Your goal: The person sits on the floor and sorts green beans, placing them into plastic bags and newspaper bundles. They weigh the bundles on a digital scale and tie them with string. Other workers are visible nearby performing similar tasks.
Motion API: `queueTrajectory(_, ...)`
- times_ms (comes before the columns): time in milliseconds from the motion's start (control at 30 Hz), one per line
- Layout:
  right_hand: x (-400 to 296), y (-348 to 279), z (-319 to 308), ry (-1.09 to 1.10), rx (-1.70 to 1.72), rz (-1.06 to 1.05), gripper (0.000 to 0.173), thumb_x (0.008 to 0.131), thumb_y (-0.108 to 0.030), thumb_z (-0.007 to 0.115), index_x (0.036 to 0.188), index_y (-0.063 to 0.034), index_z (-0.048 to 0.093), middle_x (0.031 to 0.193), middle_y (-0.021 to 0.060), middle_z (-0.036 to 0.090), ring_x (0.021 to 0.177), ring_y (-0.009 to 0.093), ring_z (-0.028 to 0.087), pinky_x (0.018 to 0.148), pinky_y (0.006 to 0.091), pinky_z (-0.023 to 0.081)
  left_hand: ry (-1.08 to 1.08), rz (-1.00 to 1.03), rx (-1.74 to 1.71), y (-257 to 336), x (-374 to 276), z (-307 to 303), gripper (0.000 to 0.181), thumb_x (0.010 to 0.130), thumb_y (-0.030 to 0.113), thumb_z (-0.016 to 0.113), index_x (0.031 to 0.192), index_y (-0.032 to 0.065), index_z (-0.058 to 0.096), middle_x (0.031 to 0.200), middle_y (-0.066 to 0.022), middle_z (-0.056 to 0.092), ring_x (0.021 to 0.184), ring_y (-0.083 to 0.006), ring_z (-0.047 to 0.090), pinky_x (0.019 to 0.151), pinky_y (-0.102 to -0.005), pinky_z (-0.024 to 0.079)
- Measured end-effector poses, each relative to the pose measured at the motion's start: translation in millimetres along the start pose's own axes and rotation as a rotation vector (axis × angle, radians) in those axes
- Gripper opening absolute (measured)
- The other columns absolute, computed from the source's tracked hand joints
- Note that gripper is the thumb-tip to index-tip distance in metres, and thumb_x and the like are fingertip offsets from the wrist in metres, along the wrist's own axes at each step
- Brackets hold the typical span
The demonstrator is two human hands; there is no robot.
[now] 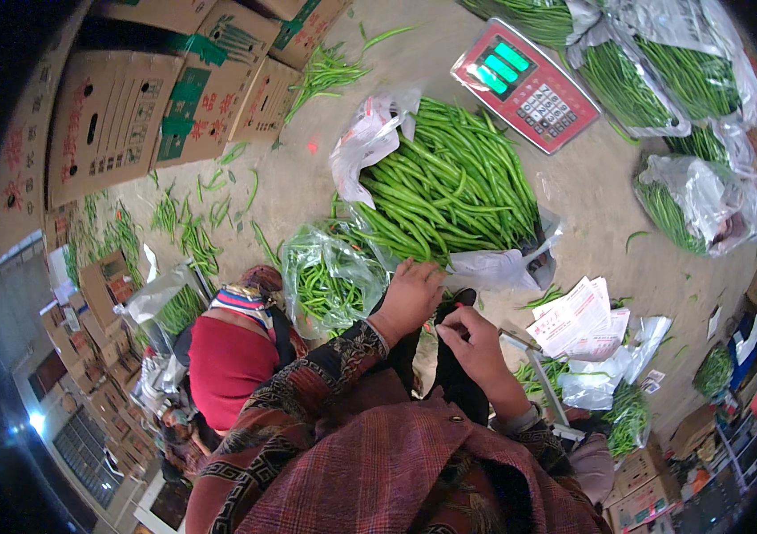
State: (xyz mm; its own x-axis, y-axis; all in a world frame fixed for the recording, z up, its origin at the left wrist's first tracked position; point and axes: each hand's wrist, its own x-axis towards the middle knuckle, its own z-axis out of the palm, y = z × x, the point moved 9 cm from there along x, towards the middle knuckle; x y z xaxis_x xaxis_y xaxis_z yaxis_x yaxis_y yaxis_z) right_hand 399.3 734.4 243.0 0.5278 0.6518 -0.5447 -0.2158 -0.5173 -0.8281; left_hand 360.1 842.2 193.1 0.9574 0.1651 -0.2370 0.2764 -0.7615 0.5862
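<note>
A large heap of long green chili peppers (452, 180) lies before me, with paper and white plastic wrapping (365, 147) around its edges. At the heap's near edge is my left hand (413, 294), its fingertips at the lowest peppers; whether it grips one is hidden. My right hand (468, 334) is bent just to the right, above my dark trouser leg, thumb close to the curled fingers; I cannot make out anything in it. To the left of the heap a clear plastic bag (332, 280) holds more green peppers. A red digital scale display with keypad (525, 83) lies beyond the heap.
Cardboard boxes (111, 120) are stacked at upper left. Loose peppers (198, 240) lie on the floor. Bagged green produce (625, 83) stands at upper right, printed papers (578, 320) at right. A person in a red top (232, 367) bends close on my left; others are beyond.
</note>
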Motion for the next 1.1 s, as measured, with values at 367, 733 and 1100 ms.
queueTrajectory(367, -101, 107, -7, 0.114, -0.013, 0.225, 0.025, 0.081, -0.024, 0.066, 0.086, -0.0011, 0.059, 0.081, 0.0171, 0.06, 0.076, 0.034, 0.06, 0.069, 0.0401, 0.048, -0.029, 0.094, 0.01, 34, 31, -44, 0.029, 0.084, 0.018, 0.061, 0.11, 0.0046, 0.059, 0.108, -0.0147, 0.061, 0.098, -0.0341, 0.058, 0.086, -0.0438, 0.045)
queueTrajectory(733, -349, 287, 43, 0.416, -0.138, 0.873, 0.03, 0.082, -0.032, 0.062, 0.096, -0.0047, 0.061, 0.094, 0.0199, 0.066, 0.089, 0.04, 0.062, 0.075, 0.0488, 0.049, -0.907, 0.352, 0.06, 89, -111, 68, 0.027, 0.087, 0.03, 0.057, 0.099, 0.0064, 0.059, 0.091, -0.0151, 0.058, 0.083, -0.0365, 0.059, 0.07, -0.0466, 0.048)
queueTrajectory(1100, -310, 267, 34, 0.672, -0.02, 0.681, 0.031, 0.078, -0.029, 0.064, 0.101, -0.0075, 0.059, 0.092, 0.0159, 0.065, 0.091, 0.036, 0.061, 0.079, 0.0466, 0.049, -0.964, 0.183, 0.187, 56, -117, 74, 0.03, 0.087, 0.032, 0.057, 0.086, 0.0023, 0.063, 0.084, -0.0198, 0.062, 0.082, -0.0399, 0.06, 0.07, -0.0467, 0.049)
